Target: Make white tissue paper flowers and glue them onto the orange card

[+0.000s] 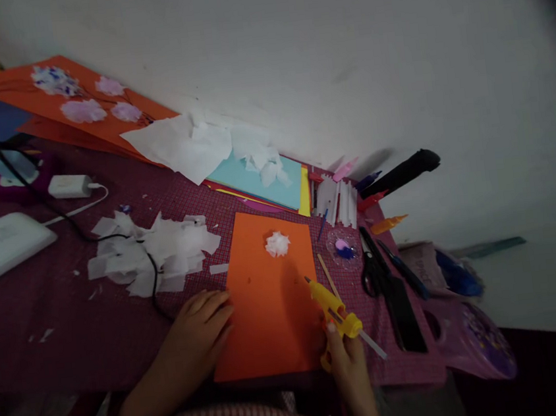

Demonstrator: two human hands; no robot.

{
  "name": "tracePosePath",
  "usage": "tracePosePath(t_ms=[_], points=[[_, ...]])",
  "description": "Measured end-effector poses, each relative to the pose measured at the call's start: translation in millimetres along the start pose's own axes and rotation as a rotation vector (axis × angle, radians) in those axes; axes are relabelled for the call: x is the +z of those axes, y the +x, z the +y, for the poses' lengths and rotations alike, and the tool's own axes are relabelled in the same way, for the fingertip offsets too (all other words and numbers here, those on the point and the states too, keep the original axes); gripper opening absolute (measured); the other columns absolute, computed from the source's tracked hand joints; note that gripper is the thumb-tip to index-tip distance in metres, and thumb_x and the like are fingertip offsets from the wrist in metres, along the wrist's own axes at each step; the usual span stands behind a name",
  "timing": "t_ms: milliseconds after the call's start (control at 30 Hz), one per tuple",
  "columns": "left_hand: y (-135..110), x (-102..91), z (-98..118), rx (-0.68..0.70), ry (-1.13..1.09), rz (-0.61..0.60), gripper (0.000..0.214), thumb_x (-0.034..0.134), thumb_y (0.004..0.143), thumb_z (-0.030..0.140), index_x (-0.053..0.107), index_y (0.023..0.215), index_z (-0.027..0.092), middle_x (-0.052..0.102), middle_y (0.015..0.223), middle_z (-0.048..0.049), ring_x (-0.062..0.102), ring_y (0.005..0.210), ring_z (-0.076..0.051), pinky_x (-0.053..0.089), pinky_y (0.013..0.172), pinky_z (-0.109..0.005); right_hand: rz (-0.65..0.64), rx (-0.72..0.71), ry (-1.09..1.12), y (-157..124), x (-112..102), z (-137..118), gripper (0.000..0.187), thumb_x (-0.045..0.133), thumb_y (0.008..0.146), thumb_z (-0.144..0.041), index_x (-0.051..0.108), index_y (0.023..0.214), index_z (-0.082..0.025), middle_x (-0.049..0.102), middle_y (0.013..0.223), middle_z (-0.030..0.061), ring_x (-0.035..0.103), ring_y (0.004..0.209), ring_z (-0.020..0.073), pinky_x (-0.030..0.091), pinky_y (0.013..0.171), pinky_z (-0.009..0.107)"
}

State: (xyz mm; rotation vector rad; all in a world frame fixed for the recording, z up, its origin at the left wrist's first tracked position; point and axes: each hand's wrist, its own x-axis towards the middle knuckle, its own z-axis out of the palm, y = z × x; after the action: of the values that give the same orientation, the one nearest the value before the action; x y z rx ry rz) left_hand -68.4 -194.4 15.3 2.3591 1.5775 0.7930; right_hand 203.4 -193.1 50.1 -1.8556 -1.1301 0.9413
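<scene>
An orange sheet of card (263, 309) lies at the table's front edge, with a small white crumpled-paper flower (277, 244) near its top. My right hand (346, 359) grips a yellow hot glue gun (336, 309) over the card's right side. Its dark nozzle points up and left, and a clear glue stick (373, 344) sticks out of its back. My left hand (201, 325) lies flat with fingers stretched out, the tips at the card's left edge. Torn white paper pieces (163, 250) are heaped beyond that hand, crossed by a black cord (153, 274).
Coloured paper sheets (260, 180) lie at the back by the wall, near an orange card with paper flowers (83, 103). To the right are scissors (371, 271), a black phone (405, 320), a small paint dish (343, 249) and a wooden stick (328, 275). A white power bank (4, 247) lies left.
</scene>
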Motion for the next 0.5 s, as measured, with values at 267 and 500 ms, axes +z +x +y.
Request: tracePosePath(t_ms=[267,500], points=[[0,2.6,-2,-0.009,-0.019,0.017,0.021,0.047,0.087,0.017,0.064,0.1,0.02,0.064,0.113,-0.0065,0.056,0.105,-0.022,0.042,0.097,-0.042,-0.049,0.021,-0.042,-2,-2,16,0.047,0.056,0.076,-0.061,0.057,0.093,-0.018,0.055,0.062,-0.0015,0.049,0.048,0.0128,0.039,0.041,0.023],[-1,1.3,-5,0.021,0.001,-0.005,0.022,0.048,0.088,0.021,0.065,0.101,0.02,0.064,0.114,-0.0069,0.056,0.105,-0.023,0.041,0.097,-0.042,-0.048,-0.07,-0.14,5,-3,31,0.044,0.057,0.076,-0.058,0.061,0.097,-0.02,0.05,0.053,-0.0027,0.049,0.045,0.0161,0.039,0.039,0.025]])
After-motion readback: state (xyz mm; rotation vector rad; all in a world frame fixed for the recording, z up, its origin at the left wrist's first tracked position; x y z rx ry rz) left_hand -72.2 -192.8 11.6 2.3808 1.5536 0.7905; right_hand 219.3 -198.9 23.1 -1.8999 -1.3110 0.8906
